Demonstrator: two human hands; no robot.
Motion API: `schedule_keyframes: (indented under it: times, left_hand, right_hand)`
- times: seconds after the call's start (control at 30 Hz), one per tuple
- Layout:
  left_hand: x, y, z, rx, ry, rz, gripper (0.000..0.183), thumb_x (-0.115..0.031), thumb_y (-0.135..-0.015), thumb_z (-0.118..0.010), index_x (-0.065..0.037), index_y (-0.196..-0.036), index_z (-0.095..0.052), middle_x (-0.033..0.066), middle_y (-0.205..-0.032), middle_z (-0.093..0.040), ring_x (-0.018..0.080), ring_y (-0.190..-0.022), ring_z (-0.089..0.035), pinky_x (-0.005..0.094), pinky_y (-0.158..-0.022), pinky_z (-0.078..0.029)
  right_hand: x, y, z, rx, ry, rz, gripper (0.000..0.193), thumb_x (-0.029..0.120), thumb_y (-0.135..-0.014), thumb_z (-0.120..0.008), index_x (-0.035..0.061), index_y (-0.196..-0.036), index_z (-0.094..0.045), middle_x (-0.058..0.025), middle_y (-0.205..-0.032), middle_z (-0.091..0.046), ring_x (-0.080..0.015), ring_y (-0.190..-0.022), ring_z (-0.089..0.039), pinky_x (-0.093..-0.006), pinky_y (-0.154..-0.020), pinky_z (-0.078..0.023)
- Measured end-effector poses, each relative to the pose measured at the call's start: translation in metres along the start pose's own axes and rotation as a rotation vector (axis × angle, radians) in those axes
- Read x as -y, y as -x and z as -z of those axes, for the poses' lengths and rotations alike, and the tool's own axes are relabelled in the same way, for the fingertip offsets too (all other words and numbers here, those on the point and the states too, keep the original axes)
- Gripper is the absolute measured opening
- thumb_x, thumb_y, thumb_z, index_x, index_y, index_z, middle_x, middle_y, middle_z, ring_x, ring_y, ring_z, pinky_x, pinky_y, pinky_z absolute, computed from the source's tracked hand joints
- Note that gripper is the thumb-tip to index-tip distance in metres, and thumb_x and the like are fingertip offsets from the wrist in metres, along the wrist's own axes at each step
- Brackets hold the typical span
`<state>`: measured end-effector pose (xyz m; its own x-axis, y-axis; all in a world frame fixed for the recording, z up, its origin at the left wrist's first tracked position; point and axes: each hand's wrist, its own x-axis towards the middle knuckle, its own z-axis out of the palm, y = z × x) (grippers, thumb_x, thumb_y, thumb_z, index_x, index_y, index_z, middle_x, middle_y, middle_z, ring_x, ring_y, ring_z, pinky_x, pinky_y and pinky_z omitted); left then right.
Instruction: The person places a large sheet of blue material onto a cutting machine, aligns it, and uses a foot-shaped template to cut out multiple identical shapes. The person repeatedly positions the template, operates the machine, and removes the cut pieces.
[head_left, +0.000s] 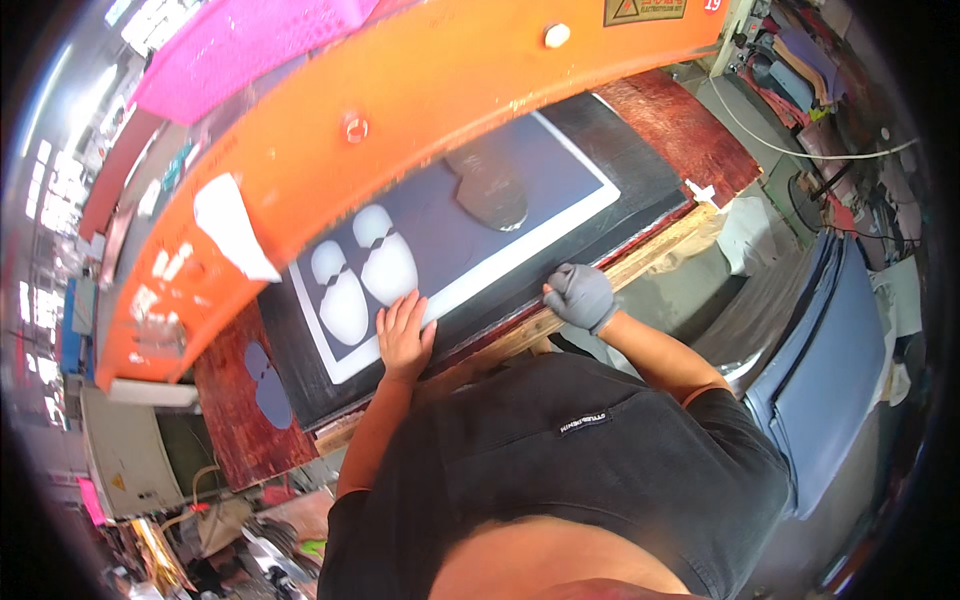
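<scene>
A blue-grey sheet (455,240) lies over a white board (590,200), whose border shows along the near and right sides. Two white shoe-sole shapes (388,268), each with a notched gap across it, show at the sheet's left. Further right sits a dark brown sole-shaped piece (492,192). My bare left hand (405,338) is open, fingers stretched out, fingertips at the lower end of the nearer right sole shape. My right hand (583,297), in a grey glove, is closed in a fist at the front edge of the black mat (500,290); what its fingers hold is hidden.
An orange machine beam (420,110) spans the work just beyond the sheet. A blue-grey sole piece (267,385) lies on the red-stained wooden board (225,400) at left. A wooden rail (650,270) runs along the front. Blue-grey sheets (830,360) are stacked at right.
</scene>
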<state>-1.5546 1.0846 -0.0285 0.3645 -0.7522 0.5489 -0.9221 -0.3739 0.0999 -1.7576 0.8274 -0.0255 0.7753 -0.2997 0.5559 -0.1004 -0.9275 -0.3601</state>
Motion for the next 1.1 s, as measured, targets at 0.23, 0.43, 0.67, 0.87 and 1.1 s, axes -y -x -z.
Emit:
schedule_keyframes:
  times: [0.23, 0.43, 0.67, 0.87, 1.1]
  left_hand:
    - [0.003, -0.032, -0.025, 0.085, 0.167, 0.090, 0.023, -0.026, -0.078, -0.069, -0.006, -0.087, -0.061, 0.0113, -0.083, -0.055, 0.0312, -0.080, -0.054, 0.0413, -0.071, -0.043]
    - [0.038, -0.075, -0.055, -0.193, -0.027, 0.181, 0.020, -0.022, -0.079, -0.065, -0.007, -0.070, -0.057, 0.0099, -0.071, -0.051, 0.0302, -0.070, -0.053, 0.0411, -0.062, -0.044]
    - [0.083, -0.109, -0.070, -0.229, -0.329, 0.183, 0.016, -0.016, -0.074, -0.061, -0.010, -0.062, -0.052, 0.0087, -0.068, -0.049, 0.0277, -0.064, -0.052, 0.0396, -0.056, -0.045]
    - [0.094, -0.108, -0.061, -0.229, -0.208, 0.178, 0.021, -0.021, -0.073, -0.063, -0.010, -0.061, -0.051, 0.0082, -0.069, -0.050, 0.0290, -0.067, -0.053, 0.0402, -0.056, -0.045]
    - [0.094, -0.103, -0.048, 0.019, -0.028, 0.343, 0.039, -0.040, -0.071, -0.071, -0.003, -0.079, -0.063, 0.0144, -0.083, -0.054, 0.0342, -0.084, -0.054, 0.0444, -0.073, -0.045]
  right_hand:
    - [-0.043, -0.106, -0.016, 0.086, -0.437, -0.050, 0.026, 0.033, -0.087, -0.053, 0.0082, -0.084, -0.060, -0.0142, -0.085, -0.060, -0.0346, -0.082, -0.058, -0.0432, -0.071, -0.046]
    - [-0.145, -0.273, 0.051, -0.647, -0.274, -0.165, 0.034, 0.030, -0.095, -0.041, 0.0027, -0.085, -0.058, -0.0169, -0.077, -0.060, -0.0327, -0.075, -0.058, -0.0405, -0.071, -0.045]
    - [-0.146, -0.239, 0.003, -0.355, -0.270, -0.186, 0.026, 0.025, -0.093, -0.047, 0.0022, -0.090, -0.058, -0.0196, -0.080, -0.059, -0.0371, -0.077, -0.057, -0.0419, -0.068, -0.046]
    - [-0.118, -0.187, -0.067, 0.064, 0.123, 0.147, 0.031, 0.041, -0.081, -0.055, 0.0115, -0.077, -0.064, -0.0106, -0.076, -0.060, -0.0301, -0.071, -0.058, -0.0428, -0.069, -0.044]
    - [-0.116, -0.188, -0.085, 0.118, 0.259, 0.120, 0.033, 0.041, -0.083, -0.052, 0.0111, -0.078, -0.064, -0.0112, -0.080, -0.060, -0.0288, -0.078, -0.058, -0.0435, -0.073, -0.043]
